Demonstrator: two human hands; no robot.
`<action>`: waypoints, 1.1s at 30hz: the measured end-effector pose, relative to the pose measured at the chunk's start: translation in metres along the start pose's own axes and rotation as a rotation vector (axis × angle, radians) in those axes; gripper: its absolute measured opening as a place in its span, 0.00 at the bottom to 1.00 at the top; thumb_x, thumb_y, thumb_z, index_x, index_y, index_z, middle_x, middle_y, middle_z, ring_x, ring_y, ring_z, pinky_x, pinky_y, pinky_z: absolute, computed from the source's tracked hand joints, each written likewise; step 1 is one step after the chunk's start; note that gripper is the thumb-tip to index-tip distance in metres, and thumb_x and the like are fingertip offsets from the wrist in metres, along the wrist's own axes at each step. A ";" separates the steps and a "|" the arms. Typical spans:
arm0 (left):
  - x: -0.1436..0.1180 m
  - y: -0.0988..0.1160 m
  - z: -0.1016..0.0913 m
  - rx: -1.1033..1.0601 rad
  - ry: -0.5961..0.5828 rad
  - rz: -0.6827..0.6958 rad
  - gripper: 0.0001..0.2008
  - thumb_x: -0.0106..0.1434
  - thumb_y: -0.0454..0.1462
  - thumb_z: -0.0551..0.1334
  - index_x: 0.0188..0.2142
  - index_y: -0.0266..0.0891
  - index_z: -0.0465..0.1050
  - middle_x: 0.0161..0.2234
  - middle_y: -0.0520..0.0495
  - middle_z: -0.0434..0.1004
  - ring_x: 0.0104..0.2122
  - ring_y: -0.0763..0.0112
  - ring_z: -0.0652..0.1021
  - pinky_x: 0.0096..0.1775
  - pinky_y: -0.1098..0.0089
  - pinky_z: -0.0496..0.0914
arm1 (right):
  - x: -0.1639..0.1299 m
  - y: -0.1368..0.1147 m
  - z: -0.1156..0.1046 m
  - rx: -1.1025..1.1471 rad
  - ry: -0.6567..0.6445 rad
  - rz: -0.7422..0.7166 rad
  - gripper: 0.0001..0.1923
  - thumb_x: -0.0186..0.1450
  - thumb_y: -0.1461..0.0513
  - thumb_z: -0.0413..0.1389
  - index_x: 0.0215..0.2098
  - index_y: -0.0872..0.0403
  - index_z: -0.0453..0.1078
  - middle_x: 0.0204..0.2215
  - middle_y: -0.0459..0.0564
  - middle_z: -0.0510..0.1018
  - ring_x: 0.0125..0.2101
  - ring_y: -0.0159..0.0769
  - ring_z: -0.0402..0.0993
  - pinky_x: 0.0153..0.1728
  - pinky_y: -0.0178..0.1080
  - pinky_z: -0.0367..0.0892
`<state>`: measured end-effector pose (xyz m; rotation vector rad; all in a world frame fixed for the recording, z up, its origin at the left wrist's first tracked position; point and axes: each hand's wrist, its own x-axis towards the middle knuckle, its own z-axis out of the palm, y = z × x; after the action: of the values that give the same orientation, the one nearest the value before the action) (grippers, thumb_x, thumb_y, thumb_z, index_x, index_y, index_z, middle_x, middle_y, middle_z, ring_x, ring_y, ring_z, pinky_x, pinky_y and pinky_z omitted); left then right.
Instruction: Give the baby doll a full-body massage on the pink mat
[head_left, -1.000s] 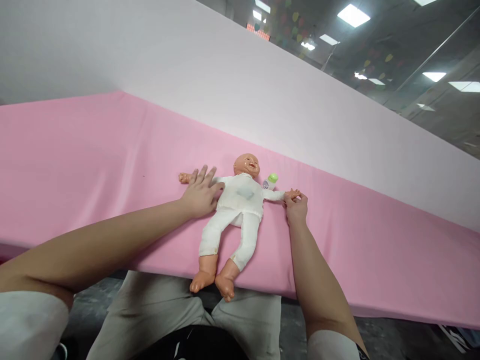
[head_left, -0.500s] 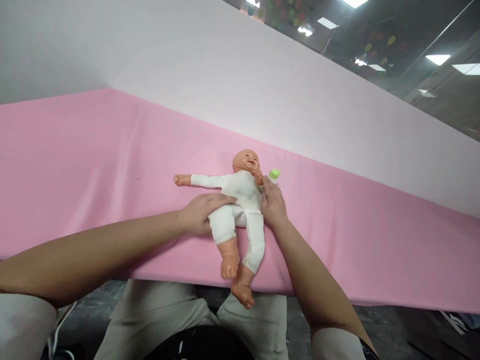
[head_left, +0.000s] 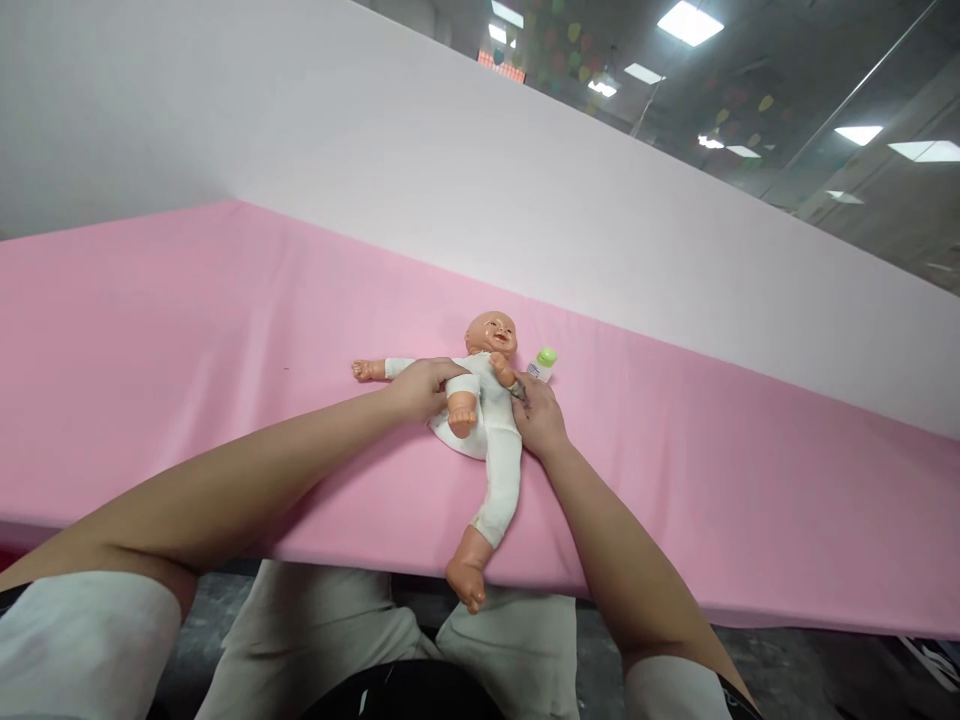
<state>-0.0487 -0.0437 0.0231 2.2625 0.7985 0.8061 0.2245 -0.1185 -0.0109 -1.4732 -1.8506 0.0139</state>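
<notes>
A baby doll (head_left: 501, 410) with a white cloth body lies on its back on the pink-covered table, head away from me. My left hand (head_left: 424, 388) is closed around the doll's leg on the left, which is bent up over its belly with the foot toward me. The doll's other leg lies straight, its foot over the table's front edge. My right hand (head_left: 541, 412) is closed on the doll's arm on the right, which is folded over the chest. Just beyond my right hand stands a small bottle (head_left: 543, 364) with a green cap.
Pink cloth (head_left: 660, 470) covers the table on both sides of the doll. A white wall (head_left: 450, 160) rises along the back, with glass above it showing ceiling lights. My legs (head_left: 315, 640) are under the table's front edge.
My left hand has moved up and away from me, raising the doll's left-side leg from lying down to bent over the belly. The doll's right-side arm has come inward across its chest.
</notes>
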 end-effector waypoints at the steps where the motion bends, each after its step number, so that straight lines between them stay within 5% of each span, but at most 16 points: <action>1: -0.002 0.000 0.000 0.001 0.009 0.036 0.18 0.55 0.35 0.62 0.44 0.42 0.84 0.44 0.45 0.85 0.45 0.54 0.83 0.46 0.60 0.77 | -0.001 0.001 -0.001 0.026 0.047 0.074 0.27 0.68 0.58 0.59 0.65 0.50 0.70 0.59 0.57 0.79 0.58 0.51 0.75 0.64 0.59 0.69; 6: -0.022 0.019 -0.004 -0.031 0.039 0.221 0.16 0.61 0.39 0.65 0.48 0.44 0.86 0.47 0.43 0.84 0.48 0.56 0.83 0.51 0.60 0.77 | -0.005 0.009 -0.015 0.229 0.265 0.347 0.32 0.63 0.49 0.67 0.62 0.49 0.70 0.51 0.54 0.83 0.48 0.45 0.81 0.55 0.52 0.76; 13: -0.040 0.042 0.009 -0.093 -0.228 0.440 0.15 0.57 0.37 0.72 0.45 0.49 0.88 0.42 0.45 0.84 0.40 0.62 0.83 0.42 0.66 0.77 | -0.009 0.057 -0.038 0.508 0.525 0.599 0.39 0.66 0.48 0.63 0.68 0.52 0.57 0.58 0.62 0.78 0.48 0.41 0.82 0.47 0.45 0.79; 19: -0.041 0.038 0.017 -0.113 -0.247 0.474 0.17 0.55 0.34 0.72 0.45 0.47 0.88 0.44 0.45 0.84 0.42 0.64 0.82 0.44 0.68 0.76 | -0.013 0.083 -0.047 0.344 0.364 0.854 0.48 0.58 0.49 0.70 0.69 0.52 0.55 0.54 0.61 0.82 0.37 0.43 0.83 0.35 0.43 0.80; 23: -0.032 0.030 0.012 -0.319 -0.163 0.366 0.15 0.60 0.35 0.70 0.46 0.43 0.87 0.45 0.42 0.84 0.41 0.65 0.83 0.42 0.69 0.77 | -0.010 0.061 -0.042 0.388 0.447 0.696 0.39 0.61 0.46 0.68 0.62 0.52 0.60 0.41 0.53 0.84 0.34 0.39 0.81 0.39 0.43 0.79; 27: -0.017 0.012 0.008 -0.304 0.064 0.159 0.13 0.57 0.36 0.68 0.42 0.41 0.87 0.45 0.44 0.82 0.42 0.64 0.83 0.43 0.70 0.77 | -0.005 0.021 -0.028 0.322 0.504 0.445 0.27 0.66 0.48 0.64 0.57 0.51 0.67 0.46 0.53 0.83 0.43 0.40 0.81 0.48 0.44 0.77; 30: -0.007 -0.003 0.007 -0.254 0.128 0.031 0.10 0.54 0.38 0.67 0.35 0.39 0.86 0.43 0.44 0.81 0.40 0.65 0.82 0.41 0.70 0.77 | -0.003 -0.002 -0.015 0.122 0.252 0.199 0.19 0.73 0.54 0.55 0.58 0.49 0.73 0.53 0.54 0.82 0.51 0.44 0.79 0.55 0.49 0.75; 33: 0.000 -0.013 0.007 -0.225 0.093 -0.027 0.10 0.53 0.40 0.67 0.30 0.37 0.84 0.39 0.46 0.79 0.36 0.66 0.81 0.37 0.71 0.76 | -0.002 -0.010 -0.003 -0.093 0.031 -0.018 0.21 0.73 0.61 0.51 0.61 0.49 0.75 0.60 0.55 0.79 0.61 0.48 0.72 0.67 0.57 0.64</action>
<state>-0.0483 -0.0382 0.0095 2.0249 0.7393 0.9454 0.2182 -0.1249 -0.0056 -1.5116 -1.8616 -0.1042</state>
